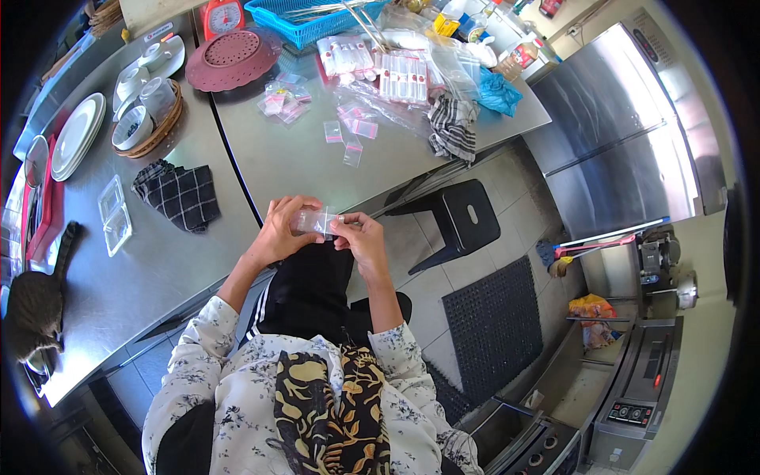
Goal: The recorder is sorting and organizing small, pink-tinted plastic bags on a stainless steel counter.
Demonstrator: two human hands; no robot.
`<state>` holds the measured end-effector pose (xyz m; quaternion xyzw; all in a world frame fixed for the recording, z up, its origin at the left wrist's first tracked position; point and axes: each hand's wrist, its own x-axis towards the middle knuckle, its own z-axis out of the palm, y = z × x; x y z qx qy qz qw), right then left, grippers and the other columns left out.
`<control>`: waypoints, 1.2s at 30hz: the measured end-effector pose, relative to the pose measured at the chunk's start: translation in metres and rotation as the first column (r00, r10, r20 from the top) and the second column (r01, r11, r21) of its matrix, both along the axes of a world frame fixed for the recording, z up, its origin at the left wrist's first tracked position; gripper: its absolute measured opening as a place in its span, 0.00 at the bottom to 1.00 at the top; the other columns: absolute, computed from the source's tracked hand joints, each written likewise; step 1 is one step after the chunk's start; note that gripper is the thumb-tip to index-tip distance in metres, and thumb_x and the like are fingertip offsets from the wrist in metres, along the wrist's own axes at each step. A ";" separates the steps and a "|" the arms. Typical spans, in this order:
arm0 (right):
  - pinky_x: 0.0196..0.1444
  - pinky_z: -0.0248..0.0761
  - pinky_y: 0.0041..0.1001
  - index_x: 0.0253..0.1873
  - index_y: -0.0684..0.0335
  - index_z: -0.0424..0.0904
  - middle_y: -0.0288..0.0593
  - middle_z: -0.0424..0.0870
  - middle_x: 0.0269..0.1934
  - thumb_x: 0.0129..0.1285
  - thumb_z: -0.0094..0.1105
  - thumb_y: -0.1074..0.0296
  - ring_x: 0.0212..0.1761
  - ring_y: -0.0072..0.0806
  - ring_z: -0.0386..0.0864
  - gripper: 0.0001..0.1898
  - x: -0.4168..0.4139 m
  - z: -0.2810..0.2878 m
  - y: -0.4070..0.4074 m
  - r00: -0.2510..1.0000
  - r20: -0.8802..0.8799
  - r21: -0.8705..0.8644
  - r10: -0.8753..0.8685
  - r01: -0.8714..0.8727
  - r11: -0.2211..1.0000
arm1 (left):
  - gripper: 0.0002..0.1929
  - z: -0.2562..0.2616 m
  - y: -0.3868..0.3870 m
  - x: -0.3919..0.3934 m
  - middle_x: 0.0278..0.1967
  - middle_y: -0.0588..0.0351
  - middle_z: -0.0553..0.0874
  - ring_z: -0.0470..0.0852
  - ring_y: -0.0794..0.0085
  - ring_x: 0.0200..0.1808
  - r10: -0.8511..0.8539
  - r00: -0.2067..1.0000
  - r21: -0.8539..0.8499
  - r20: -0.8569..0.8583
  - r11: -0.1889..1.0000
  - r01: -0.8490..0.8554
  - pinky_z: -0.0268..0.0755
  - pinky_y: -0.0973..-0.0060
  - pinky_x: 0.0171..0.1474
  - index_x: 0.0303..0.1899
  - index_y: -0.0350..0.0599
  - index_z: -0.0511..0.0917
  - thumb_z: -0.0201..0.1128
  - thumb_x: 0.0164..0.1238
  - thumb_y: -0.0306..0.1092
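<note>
Between my two hands, above my lap at the table's edge, is a small clear plastic bag [313, 221]. My left hand [278, 230] is curled around its left part, thumb below and fingers above. The thumb and fingers of my right hand [361, 234] pinch its right end. What the bag contains is too small to tell. Farther up on the steel table [279, 172], several small zip bags with pink strips [352, 126] lie loose. Another heap of such bags [284, 102] lies to their left. Packs of clear wrapped tubes [404, 77] are behind them.
A checked dark cloth [178, 195] and an open clear clamshell box [115, 217] lie left. A cat [37, 309] is at the table's left end. A black stool [472, 217] stands right, near a rubber mat [494, 326]. At the back are a blue basket [314, 27] and red scale [223, 18].
</note>
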<state>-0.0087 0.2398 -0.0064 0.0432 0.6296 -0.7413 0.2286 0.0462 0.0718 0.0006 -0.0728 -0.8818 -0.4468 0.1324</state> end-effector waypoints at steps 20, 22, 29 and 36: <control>0.15 0.60 0.15 0.36 0.67 0.78 0.36 0.78 0.21 0.54 0.67 0.69 0.15 0.16 0.71 0.10 0.001 -0.008 -0.003 0.994 0.040 0.055 0.104 -0.106 0.993 | 0.25 0.000 0.001 0.003 0.40 0.63 0.81 0.74 0.70 0.43 0.025 0.999 -0.067 -0.025 0.997 -0.027 0.57 0.72 0.50 0.46 0.52 0.79 0.75 0.41 0.36; 0.15 0.60 0.15 0.34 0.67 0.79 0.36 0.79 0.21 0.54 0.67 0.69 0.15 0.16 0.72 0.09 0.002 -0.011 -0.005 0.994 0.042 0.054 0.097 -0.100 0.994 | 0.25 -0.001 0.002 0.003 0.40 0.63 0.81 0.74 0.69 0.43 0.027 0.999 -0.079 -0.031 0.996 -0.029 0.57 0.72 0.50 0.46 0.51 0.79 0.75 0.40 0.36; 0.15 0.59 0.14 0.34 0.66 0.82 0.36 0.80 0.22 0.54 0.67 0.66 0.15 0.14 0.70 0.09 0.002 -0.013 -0.006 0.993 0.063 0.039 0.099 -0.102 0.994 | 0.25 0.000 0.002 0.003 0.41 0.62 0.81 0.75 0.70 0.44 0.023 0.999 -0.069 -0.027 0.997 -0.024 0.57 0.71 0.51 0.47 0.51 0.78 0.74 0.41 0.36; 0.16 0.58 0.13 0.40 0.67 0.82 0.30 0.76 0.21 0.57 0.66 0.65 0.17 0.11 0.66 0.11 0.006 -0.011 -0.007 0.993 0.053 0.080 0.103 -0.107 0.991 | 0.24 -0.003 0.002 0.002 0.42 0.62 0.81 0.75 0.69 0.45 0.017 1.000 -0.074 -0.024 0.997 -0.019 0.57 0.70 0.52 0.47 0.50 0.77 0.74 0.43 0.36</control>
